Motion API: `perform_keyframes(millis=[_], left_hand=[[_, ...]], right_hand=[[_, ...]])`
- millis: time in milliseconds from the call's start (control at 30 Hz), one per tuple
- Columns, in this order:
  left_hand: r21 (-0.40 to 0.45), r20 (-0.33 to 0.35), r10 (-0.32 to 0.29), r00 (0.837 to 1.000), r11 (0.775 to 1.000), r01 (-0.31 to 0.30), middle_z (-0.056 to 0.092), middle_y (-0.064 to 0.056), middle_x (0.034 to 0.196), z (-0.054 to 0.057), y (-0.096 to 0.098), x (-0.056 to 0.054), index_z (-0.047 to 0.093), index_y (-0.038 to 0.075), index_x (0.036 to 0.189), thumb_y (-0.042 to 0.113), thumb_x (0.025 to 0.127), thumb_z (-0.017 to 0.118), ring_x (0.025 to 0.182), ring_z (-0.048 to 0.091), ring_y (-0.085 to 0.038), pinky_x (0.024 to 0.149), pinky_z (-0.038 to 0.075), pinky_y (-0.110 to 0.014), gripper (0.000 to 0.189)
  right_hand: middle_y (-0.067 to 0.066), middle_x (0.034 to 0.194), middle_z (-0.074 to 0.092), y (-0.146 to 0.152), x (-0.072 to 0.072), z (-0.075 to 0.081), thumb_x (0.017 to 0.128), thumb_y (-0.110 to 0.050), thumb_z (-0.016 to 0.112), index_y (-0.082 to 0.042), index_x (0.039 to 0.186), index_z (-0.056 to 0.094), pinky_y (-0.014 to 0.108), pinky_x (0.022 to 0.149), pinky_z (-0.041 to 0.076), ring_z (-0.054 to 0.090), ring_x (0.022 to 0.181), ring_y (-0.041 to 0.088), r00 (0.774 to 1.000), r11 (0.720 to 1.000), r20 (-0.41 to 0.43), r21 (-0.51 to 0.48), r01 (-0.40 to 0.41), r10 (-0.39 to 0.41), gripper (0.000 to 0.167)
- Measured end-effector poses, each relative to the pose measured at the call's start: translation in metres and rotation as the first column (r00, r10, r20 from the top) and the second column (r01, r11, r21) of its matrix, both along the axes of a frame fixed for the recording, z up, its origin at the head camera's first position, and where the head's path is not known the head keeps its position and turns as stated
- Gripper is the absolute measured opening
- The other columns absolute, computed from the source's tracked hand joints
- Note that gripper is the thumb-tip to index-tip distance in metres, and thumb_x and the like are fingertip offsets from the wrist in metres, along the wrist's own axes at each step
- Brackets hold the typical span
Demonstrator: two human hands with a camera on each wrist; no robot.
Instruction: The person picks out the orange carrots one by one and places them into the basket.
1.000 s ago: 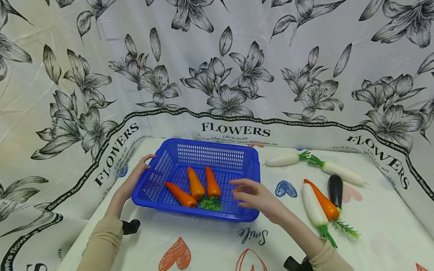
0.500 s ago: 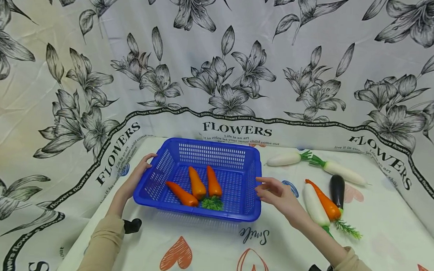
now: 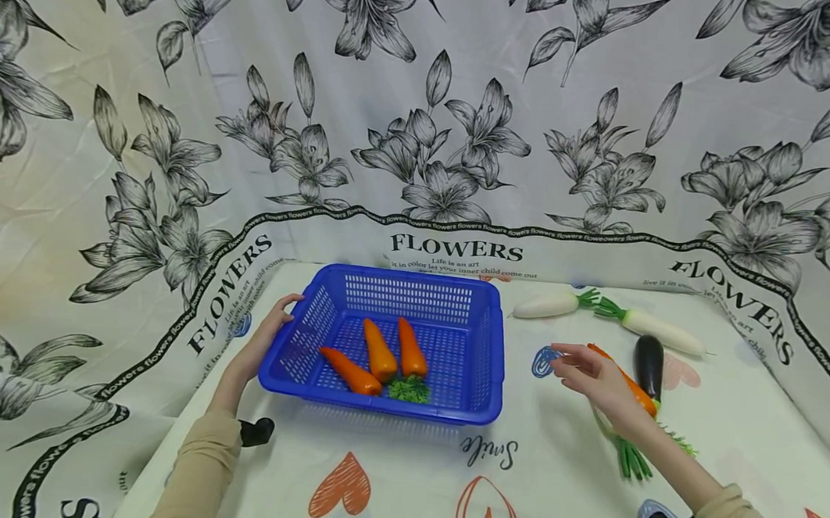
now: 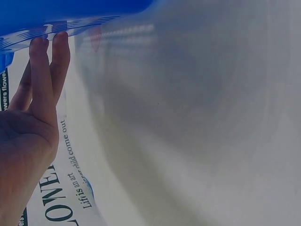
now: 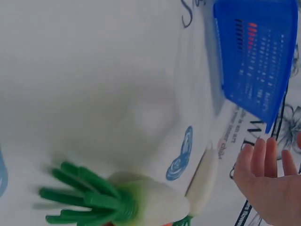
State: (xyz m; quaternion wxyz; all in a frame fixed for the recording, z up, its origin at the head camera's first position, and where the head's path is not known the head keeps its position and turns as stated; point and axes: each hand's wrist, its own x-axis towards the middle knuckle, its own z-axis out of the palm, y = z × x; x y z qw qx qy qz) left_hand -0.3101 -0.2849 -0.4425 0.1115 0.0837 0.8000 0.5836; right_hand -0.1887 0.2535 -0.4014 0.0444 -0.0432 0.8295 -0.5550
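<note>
A blue plastic basket (image 3: 379, 409) holds several orange carrots (image 3: 379, 355), one of them with a leafy green top (image 3: 410, 389). My left hand (image 3: 259, 341) is at the basket's left side, and in the left wrist view its fairly straight fingers (image 4: 41, 80) touch the basket's outer wall. To the right of the basket, my right hand (image 3: 597, 380) hovers with loosely bent fingers and holds nothing. Below and behind it lie a white radish (image 5: 160, 202), partly hidden by my hand and forearm in the head view, another carrot (image 3: 639, 394) and a dark eggplant (image 3: 648, 363).
Two more white radishes (image 3: 548, 306) with green tops lie along the back of the table, right of the basket. A white cloth (image 3: 403, 477) printed with hearts covers the table. Flower-patterned curtain (image 3: 457, 136) rises behind and at the sides.
My right hand has moved right, from over the basket's right part past its rim to above the vegetables on the table. The left hand and basket stay in place.
</note>
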Motion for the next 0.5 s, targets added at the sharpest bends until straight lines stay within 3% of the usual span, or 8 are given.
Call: perform_keyframes(millis=[100,200,400,500], left_hand=[[-0.002,0.001,0.001,1.0,1.0,-0.001,0.013,-0.014,0.155,-0.001,0.001,-0.001,0.017,0.024,0.147,0.026,0.098,0.022,0.134,0.025,-0.04,0.103,0.024,-0.053,0.049],[-0.002,-0.001,0.003,1.0,1.0,-0.003,0.013,-0.015,0.155,0.0,0.001,0.0,0.017,0.024,0.147,0.026,0.098,0.022,0.134,0.026,-0.04,0.104,0.024,-0.053,0.049],[-0.006,-0.006,0.001,1.0,1.0,-0.001,0.012,-0.015,0.155,0.001,0.001,0.001,0.017,0.024,0.147,0.026,0.098,0.022,0.133,0.026,-0.04,0.103,0.025,-0.052,0.05],[-0.007,-0.004,0.001,1.0,1.0,-0.001,0.012,-0.015,0.154,0.001,0.001,0.001,0.017,0.024,0.148,0.026,0.098,0.023,0.132,0.027,-0.039,0.102,0.027,-0.05,0.05]], right_hand=[[-0.011,0.103,0.062,0.019,-0.003,0.001,0.094,-0.029,0.056,0.0,0.136,0.045,0.02,0.082,0.05,0.06,0.091,-0.002,1.0,0.998,-0.001,0.054,0.017,-0.017,0.052],[-0.015,0.102,0.062,0.036,-0.007,0.0,0.095,-0.029,0.054,0.001,0.137,0.044,0.018,0.08,0.05,0.059,0.09,-0.006,1.0,0.994,-0.009,0.103,0.03,-0.029,0.053],[-0.004,0.108,0.063,0.069,-0.013,-0.002,0.096,-0.028,0.053,0.001,0.137,0.043,0.021,0.077,0.051,0.058,0.088,-0.006,0.997,0.979,-0.058,0.198,0.056,-0.046,0.052],[-0.008,0.106,0.062,0.083,-0.016,-0.004,0.096,-0.028,0.052,0.0,0.138,0.043,0.021,0.076,0.051,0.059,0.087,-0.006,0.996,0.977,-0.051,0.199,0.075,-0.066,0.052]])
